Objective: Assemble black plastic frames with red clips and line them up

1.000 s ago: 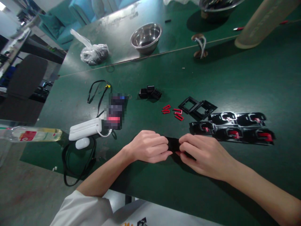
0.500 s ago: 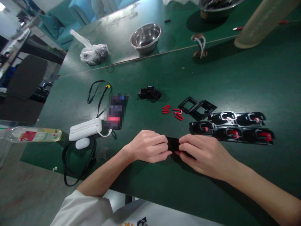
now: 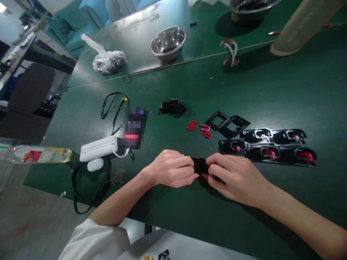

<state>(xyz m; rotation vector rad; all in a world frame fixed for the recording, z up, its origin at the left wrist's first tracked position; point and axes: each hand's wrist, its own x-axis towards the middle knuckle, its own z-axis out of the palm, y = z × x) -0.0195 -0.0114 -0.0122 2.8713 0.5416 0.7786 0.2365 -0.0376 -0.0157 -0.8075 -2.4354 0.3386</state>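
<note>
Both hands (image 3: 202, 171) clamped on black part (image 3: 200, 165), steel bowl (image 3: 168, 42) holding dark bits

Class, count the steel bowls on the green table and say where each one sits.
2. One steel bowl stands at the far middle, right of the plastic bag. A second steel bowl sits at the top edge, partly cut off; others may lie out of view.

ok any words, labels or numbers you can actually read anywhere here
None can be read.
bottle: red and white label, print too blurred.
pale cylinder: faint raised lettering, illegible.
white shirt: black print, cut off by the frame edge.
black part between the hands: no marking visible.
</note>
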